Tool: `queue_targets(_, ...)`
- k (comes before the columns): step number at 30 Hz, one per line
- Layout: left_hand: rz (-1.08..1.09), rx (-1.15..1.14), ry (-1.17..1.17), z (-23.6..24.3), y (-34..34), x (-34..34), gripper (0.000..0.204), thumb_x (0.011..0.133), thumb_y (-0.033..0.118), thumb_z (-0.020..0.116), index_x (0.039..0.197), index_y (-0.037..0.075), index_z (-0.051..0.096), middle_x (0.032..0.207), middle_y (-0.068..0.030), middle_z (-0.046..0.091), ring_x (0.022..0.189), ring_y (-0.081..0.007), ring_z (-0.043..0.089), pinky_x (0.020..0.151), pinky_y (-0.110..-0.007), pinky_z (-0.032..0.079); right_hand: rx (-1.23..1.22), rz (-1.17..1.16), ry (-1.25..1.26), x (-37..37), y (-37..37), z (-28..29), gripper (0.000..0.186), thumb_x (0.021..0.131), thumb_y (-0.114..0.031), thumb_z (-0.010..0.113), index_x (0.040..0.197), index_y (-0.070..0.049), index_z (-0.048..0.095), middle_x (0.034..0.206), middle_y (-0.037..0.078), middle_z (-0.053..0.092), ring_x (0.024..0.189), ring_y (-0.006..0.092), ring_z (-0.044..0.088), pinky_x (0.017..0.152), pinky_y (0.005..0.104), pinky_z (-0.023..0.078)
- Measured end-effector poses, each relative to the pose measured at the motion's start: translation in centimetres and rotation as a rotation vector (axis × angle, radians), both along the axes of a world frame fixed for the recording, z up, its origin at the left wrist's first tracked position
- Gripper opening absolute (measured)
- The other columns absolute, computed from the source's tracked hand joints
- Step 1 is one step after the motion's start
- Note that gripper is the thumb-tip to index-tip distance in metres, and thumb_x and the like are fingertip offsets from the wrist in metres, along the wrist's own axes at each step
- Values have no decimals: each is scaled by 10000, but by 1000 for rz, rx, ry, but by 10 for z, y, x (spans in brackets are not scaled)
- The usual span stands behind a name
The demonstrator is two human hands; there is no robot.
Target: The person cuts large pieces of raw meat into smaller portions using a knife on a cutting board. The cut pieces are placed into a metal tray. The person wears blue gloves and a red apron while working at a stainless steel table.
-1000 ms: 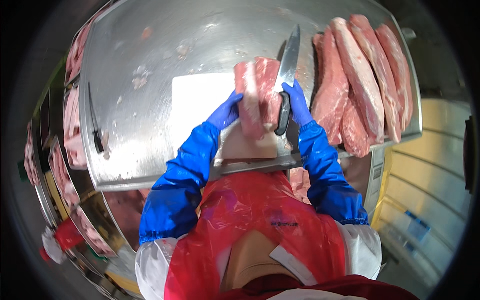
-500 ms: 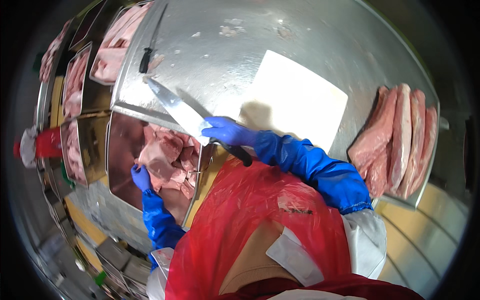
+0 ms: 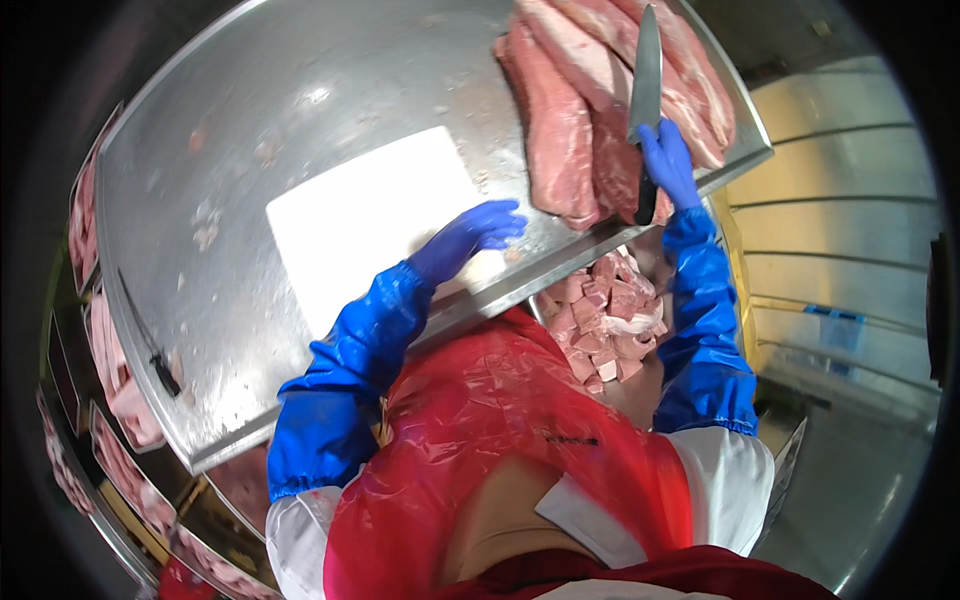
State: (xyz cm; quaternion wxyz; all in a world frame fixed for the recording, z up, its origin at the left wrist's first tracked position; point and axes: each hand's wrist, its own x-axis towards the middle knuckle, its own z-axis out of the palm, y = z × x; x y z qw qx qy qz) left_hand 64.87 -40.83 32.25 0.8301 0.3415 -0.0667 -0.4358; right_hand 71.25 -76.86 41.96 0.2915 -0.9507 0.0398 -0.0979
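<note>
My right hand [image 3: 670, 163], in a blue glove, grips a large butcher knife [image 3: 649, 75] by its black handle. The blade points away from me and lies over long slabs of raw meat [image 3: 562, 150] on the right of the metal table. My gloved left hand [image 3: 470, 237] is empty, fingers stretched toward the meat. It hovers by the near right part of a white cutting board [image 3: 370, 215]; whether it touches the board I cannot tell.
The steel table [image 3: 235, 150] has a raised rim. A thin knife [image 3: 160, 365] with a dark handle lies at its left edge. Below the table's front, a bin holds cut meat pieces [image 3: 607, 318]. Trays of pale meat [image 3: 120, 385] line the left.
The view has turned right. My left hand has left the bin of meat trimmings and come over to the board. My right hand has carried the butcher knife across to the slabs.
</note>
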Motion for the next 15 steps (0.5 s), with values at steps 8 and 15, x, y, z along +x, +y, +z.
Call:
queue_targets(8, 488, 491, -111, -56, -167, 145, 632, 803, 297, 741, 1270, -73, 531, 1187, -175, 632, 1057, -272, 638, 942, -342, 497, 18, 158, -108, 15, -73, -25, 316, 923, -245, 546, 1040, 45, 591, 1196, 244, 560, 1151, 400, 523, 978, 436, 414)
queue_targets(15, 254, 472, -120, -91, -164, 157, 386, 852, 247, 607, 1138, -11, 624, 996, -66, 659, 899, -157, 592, 833, -300, 484, 415, 90, -128, -19, 11, -38, 317, 959, -160, 542, 1216, 25, 542, 1185, 185, 571, 1095, 293, 542, 980, 368, 411)
